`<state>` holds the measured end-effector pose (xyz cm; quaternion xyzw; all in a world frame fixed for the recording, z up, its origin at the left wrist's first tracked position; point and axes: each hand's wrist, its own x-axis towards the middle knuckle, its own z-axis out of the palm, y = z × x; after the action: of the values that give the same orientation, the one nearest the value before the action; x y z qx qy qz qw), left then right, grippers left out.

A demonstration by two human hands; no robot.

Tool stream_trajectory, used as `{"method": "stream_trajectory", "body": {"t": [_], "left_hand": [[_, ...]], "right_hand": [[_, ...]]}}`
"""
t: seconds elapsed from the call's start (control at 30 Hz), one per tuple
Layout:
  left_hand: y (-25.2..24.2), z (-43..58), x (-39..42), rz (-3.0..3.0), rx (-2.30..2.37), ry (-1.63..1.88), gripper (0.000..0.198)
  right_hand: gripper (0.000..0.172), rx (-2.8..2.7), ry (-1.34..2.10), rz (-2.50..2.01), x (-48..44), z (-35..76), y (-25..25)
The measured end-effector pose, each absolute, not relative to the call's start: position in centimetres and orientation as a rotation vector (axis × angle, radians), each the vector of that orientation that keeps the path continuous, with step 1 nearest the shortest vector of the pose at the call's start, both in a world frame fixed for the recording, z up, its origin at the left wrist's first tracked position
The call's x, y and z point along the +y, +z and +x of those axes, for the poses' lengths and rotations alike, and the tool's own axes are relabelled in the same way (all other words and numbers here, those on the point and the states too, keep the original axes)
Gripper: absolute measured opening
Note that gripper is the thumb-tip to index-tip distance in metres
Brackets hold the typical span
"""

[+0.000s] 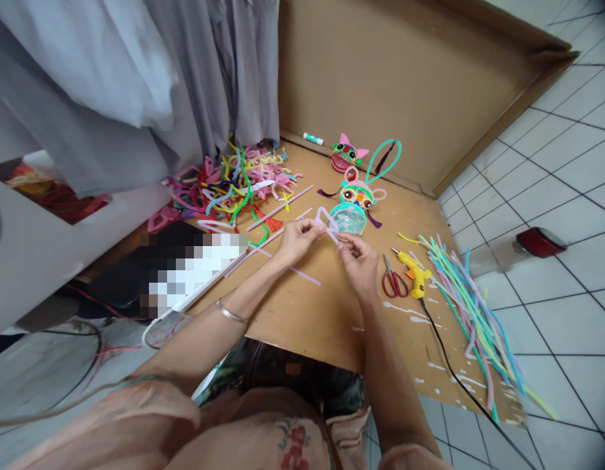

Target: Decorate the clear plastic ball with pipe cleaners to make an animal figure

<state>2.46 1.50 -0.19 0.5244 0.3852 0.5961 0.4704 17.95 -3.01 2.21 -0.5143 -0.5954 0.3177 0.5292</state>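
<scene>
Two hands, yours, met above the middle of the brown counter (pixel 314 320), working one lilac fuzzy stem (pixel 333 236) between them. The stem was bent into a small, pointed loop, its tip aimed away from you. Your left grip (pixel 298 240) was narrow, thumb and fingers pinching the stem at the left side of the loop. Your right grip (pixel 359 260) was also closed to a pinch, holding the stem's lower right end, so the piece ran between both sets of fingertips.

Just beyond the stem sat a teal dish-like piece (pixel 348 220), with a wide-eyed decorated head (pixel 357 197) right behind it. Farther back, near the cardboard wall (pixel 371 85), stood a second head with pink horns (pixel 346 155). Loose lilac stems (pixel 306 277) lay below and to the left of your left grip, and a tangled heap of coloured pieces (pixel 243 183) spread beyond them. To the right of your right grip lay red-handled scissors (pixel 395 284), then a yellow glue gun (pixel 418 281), then a long bundle of pastel stems (pixel 471 313) along the counter's edge.
</scene>
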Motion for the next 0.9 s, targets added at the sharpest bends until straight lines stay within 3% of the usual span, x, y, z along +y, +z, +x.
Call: {"method": "stream_trajectory", "body": {"t": [0.23, 0.33, 0.5, 0.63, 0.9], "left_hand": [[-0.3, 2.1, 2.0, 1.367, 1.037, 1.350, 0.046], [-0.2, 2.1, 1.8, 1.466, 1.015, 1.273, 0.046], [-0.5, 2.2, 1.1, 1.670, 0.988, 1.083, 0.043], [-0.3, 2.5, 0.0, 1.807, 0.861, 0.916, 0.037], [2.4, 3.7, -4.5, 1.857, 0.701, 0.828, 0.034]], "right_hand": [[0.022, -1.365, 1.204, -1.022, -3.1, 19.4, 3.4], [0.029, -1.370, 1.144, -1.000, -3.1, 19.5, 3.4], [0.015, -1.496, 0.802, -1.051, -3.5, 19.3, 3.8], [0.014, -1.604, 0.621, -1.080, -3.8, 19.7, 4.8], [0.031, -1.518, 0.914, -1.138, -6.0, 21.6, 6.7]]}}
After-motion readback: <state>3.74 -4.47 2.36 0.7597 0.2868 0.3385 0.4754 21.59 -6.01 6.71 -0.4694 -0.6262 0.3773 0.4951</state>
